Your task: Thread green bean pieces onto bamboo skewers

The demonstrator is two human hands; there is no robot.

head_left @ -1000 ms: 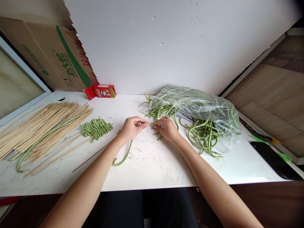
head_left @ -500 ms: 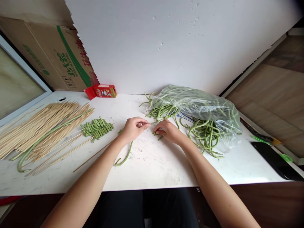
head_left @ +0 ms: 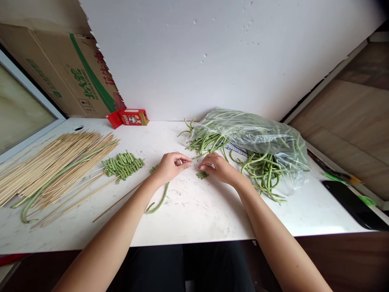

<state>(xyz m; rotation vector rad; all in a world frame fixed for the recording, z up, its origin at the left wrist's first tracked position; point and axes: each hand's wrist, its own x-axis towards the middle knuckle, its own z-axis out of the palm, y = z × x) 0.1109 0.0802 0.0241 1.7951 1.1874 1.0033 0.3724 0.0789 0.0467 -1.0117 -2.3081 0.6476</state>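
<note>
Green, ends hidden, a bean is pinched by left fingers; right fingers part.

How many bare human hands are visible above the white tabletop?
2: the left hand, with a loose, curved green bean near its wrist, and the right hand, beside short green bean pieces. No other hand shows.

From the right hand, the skewer pile lies at nine o'clock, threaded bean pieces nearer; at ten sits the small box, the carton beyond. Loose beans lie at three, the bag of beans behind them, the phone farther out, past three.
</note>
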